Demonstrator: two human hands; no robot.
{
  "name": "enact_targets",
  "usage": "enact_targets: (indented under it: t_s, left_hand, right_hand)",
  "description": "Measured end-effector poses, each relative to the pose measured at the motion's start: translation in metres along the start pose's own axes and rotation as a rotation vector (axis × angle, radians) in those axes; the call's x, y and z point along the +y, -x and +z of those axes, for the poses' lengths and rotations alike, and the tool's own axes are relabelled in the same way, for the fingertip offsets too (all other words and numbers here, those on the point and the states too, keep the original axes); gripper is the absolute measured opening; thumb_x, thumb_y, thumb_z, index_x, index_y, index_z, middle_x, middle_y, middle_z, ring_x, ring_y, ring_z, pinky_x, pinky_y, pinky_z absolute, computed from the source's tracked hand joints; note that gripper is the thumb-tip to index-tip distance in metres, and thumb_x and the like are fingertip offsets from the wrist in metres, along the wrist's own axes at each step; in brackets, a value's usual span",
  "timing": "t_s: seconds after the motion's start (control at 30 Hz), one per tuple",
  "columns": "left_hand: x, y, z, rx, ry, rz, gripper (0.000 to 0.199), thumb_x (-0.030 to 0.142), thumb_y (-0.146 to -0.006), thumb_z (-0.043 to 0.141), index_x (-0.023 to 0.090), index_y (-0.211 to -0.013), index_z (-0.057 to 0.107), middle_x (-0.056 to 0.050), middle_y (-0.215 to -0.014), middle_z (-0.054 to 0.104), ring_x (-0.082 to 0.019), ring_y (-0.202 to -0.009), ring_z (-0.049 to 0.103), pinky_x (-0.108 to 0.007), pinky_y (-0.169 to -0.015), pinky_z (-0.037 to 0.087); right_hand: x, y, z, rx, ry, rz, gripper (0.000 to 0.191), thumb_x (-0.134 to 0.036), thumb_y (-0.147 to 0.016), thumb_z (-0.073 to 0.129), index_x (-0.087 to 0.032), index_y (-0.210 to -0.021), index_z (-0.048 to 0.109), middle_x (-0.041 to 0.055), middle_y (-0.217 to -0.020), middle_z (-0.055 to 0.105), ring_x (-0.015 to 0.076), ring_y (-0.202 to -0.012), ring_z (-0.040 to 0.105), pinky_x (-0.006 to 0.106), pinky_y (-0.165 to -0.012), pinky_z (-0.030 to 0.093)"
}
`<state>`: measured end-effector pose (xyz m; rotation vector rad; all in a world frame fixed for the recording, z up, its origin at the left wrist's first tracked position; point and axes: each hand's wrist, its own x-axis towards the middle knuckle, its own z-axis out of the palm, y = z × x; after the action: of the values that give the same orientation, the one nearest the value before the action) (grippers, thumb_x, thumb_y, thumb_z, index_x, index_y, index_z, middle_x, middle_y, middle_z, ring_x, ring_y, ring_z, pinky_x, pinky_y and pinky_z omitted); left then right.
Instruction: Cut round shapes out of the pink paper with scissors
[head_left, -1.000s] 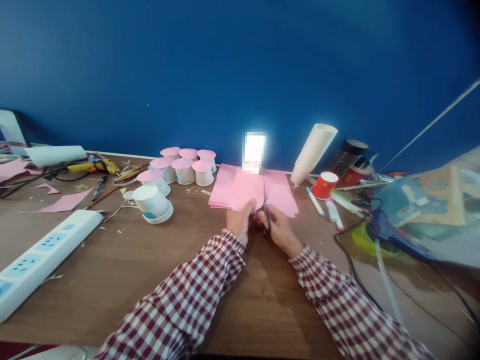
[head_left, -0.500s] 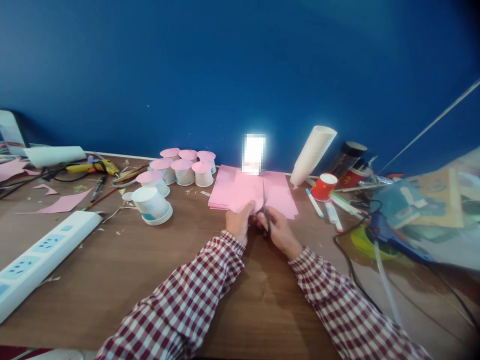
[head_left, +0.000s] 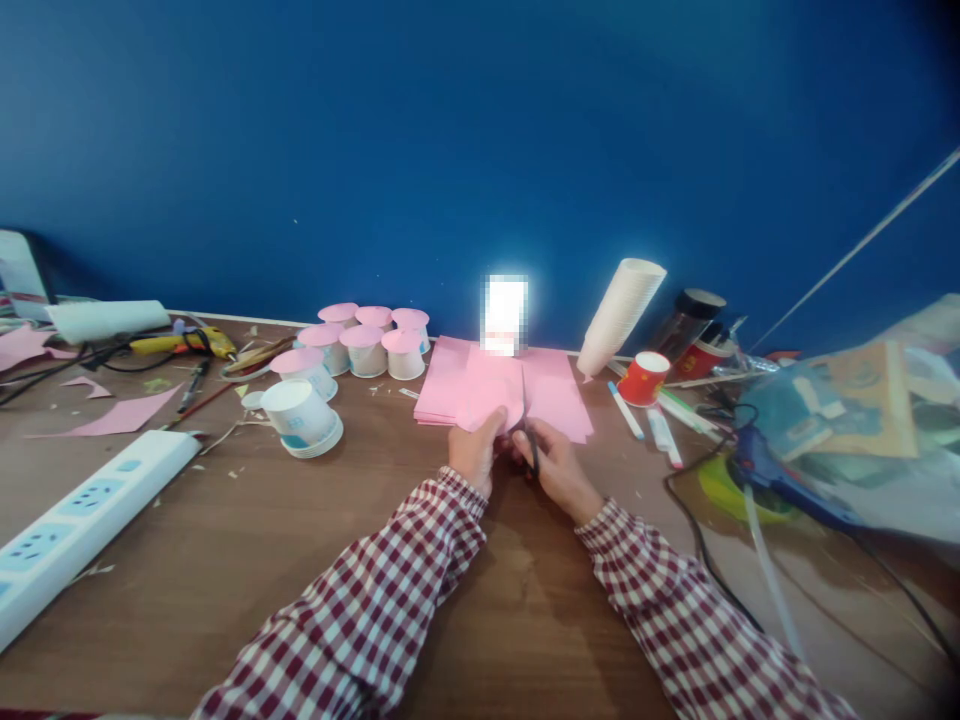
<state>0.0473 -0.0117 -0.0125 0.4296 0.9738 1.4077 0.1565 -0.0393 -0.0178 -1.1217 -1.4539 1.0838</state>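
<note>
My left hand [head_left: 474,450] is closed on a piece of pink paper [head_left: 487,390], its thumb on top near the lower edge. In my right hand [head_left: 553,462] are dark-handled scissors [head_left: 533,450], fingers wrapped round the handles. The blades point away from me at the right edge of the held paper. Behind and below both hands lies a stack of pink sheets [head_left: 559,395] on the brown table [head_left: 525,620]. The fingertips under the paper are partly hidden.
Several cups with pink tops [head_left: 365,350] and a white cup [head_left: 294,410] stand left. A power strip [head_left: 90,510] and yellow glue gun [head_left: 187,342] lie farther left. Rightward are stacked white cups [head_left: 621,315], a red cup [head_left: 643,378], markers [head_left: 626,410] and a blue glue gun [head_left: 787,482].
The scissor blades look more closed at the paper's edge, and less of them shows. Both hands stay in nearly the same place; the whole view has shifted slightly.
</note>
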Motion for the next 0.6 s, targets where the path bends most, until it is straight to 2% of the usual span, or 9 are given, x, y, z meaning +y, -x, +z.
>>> enact_targets:
  t_s: [0.33, 0.6]
  left_hand:
    - [0.0015, -0.0002, -0.0003, 0.010, -0.011, -0.004, 0.031, 0.019, -0.057, 0.078, 0.009, -0.083, 0.064, -0.001, -0.062, 0.063, -0.009, -0.047, 0.055, -0.019, -0.042, 0.045]
    - [0.0053, -0.0002, -0.0003, -0.035, 0.000, 0.004, 0.029, 0.018, -0.056, 0.078, 0.009, -0.080, 0.064, -0.001, -0.060, 0.062, -0.007, -0.045, 0.053, -0.018, -0.040, 0.043]
  right_hand:
    - [0.0017, -0.0002, -0.0007, 0.005, 0.021, -0.012, 0.034, -0.051, -0.082, 0.058, -0.016, -0.083, 0.059, -0.0012, -0.063, 0.054, 0.0112, -0.056, 0.047, 0.022, -0.048, 0.038]
    - [0.0021, 0.0000, -0.0023, -0.004, 0.007, 0.025, 0.034, -0.051, -0.081, 0.060, -0.017, -0.084, 0.058, -0.0016, -0.062, 0.053, 0.0110, -0.054, 0.048, 0.021, -0.044, 0.037]
